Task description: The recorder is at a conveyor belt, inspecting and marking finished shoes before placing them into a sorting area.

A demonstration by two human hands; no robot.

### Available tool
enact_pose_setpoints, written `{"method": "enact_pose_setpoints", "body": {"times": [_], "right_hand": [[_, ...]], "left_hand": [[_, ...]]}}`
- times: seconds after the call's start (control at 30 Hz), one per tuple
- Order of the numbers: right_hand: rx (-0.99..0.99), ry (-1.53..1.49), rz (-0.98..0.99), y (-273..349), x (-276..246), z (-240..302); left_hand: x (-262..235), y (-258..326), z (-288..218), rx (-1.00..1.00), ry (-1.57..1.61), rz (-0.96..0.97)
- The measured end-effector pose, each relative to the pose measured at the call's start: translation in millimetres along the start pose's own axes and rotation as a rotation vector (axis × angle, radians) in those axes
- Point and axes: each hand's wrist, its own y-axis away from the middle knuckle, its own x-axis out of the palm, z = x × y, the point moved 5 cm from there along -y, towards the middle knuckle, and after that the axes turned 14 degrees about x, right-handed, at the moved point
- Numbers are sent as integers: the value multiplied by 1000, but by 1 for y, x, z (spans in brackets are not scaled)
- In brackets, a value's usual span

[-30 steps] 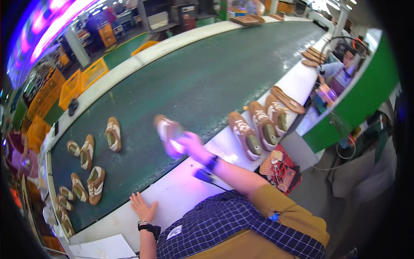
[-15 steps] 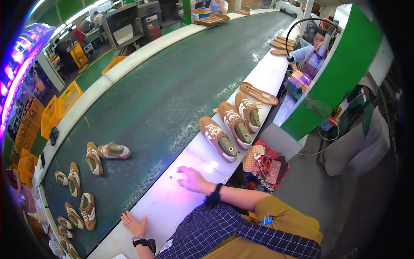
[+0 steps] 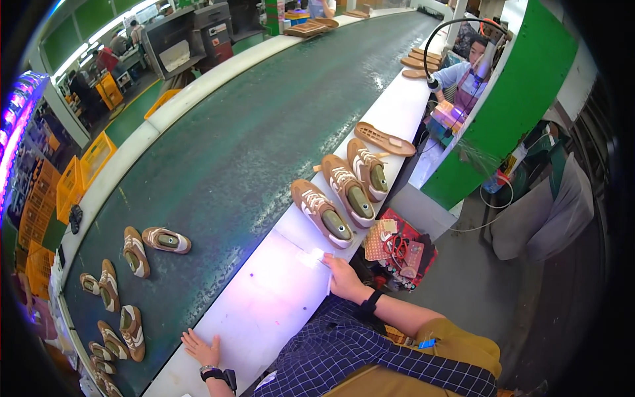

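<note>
My left hand (image 3: 201,347) lies flat, fingers spread, on the white ledge (image 3: 264,291) beside the green belt. At the ledge's near edge my right hand (image 3: 345,276) has its fingers drawn together; whether anything is in them is hidden. Just beyond it stand brown sneakers with white laces and olive forms inside: a nearest one (image 3: 321,213), a middle one (image 3: 348,190) and a far one (image 3: 368,169). Behind them lies a loose brown sole (image 3: 385,139).
Several similar sneakers, one (image 3: 167,240) lying apart, rest on the green belt (image 3: 218,172) at left. A co-worker (image 3: 463,79) sits behind a green panel (image 3: 522,126) at right. Below the ledge is a red tray (image 3: 413,271) with tools. Yellow crates (image 3: 98,160) line the far side.
My right hand has moved right and back from over the ledge to its near edge, its fingers drawing together. My left hand stays on the ledge. The lone sneaker on the belt has turned.
</note>
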Motion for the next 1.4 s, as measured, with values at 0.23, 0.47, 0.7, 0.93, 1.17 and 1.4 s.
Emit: {"method": "enact_pose_setpoints", "body": {"times": [0.23,0.47,0.7,0.93,1.17,1.4], "right_hand": [[-274,168,113,-56,14,19],[-55,182,71,-40,10,12],[-173,305,-64,16,15,-2],[-129,362,-84,11,22,-6],[-139,381,-88,8,16,9],[-104,354,-36,5,17,-4]], "left_hand": [[3,-3,1,22,-28,-41],[7,-4,-1,-16,12,-38],[6,-1,3,-20,-1,-54],[-4,-31,-38,-77,71,6],[26,-115,-262,606,276,-292],[26,-134,-298,552,356,-162]]}}
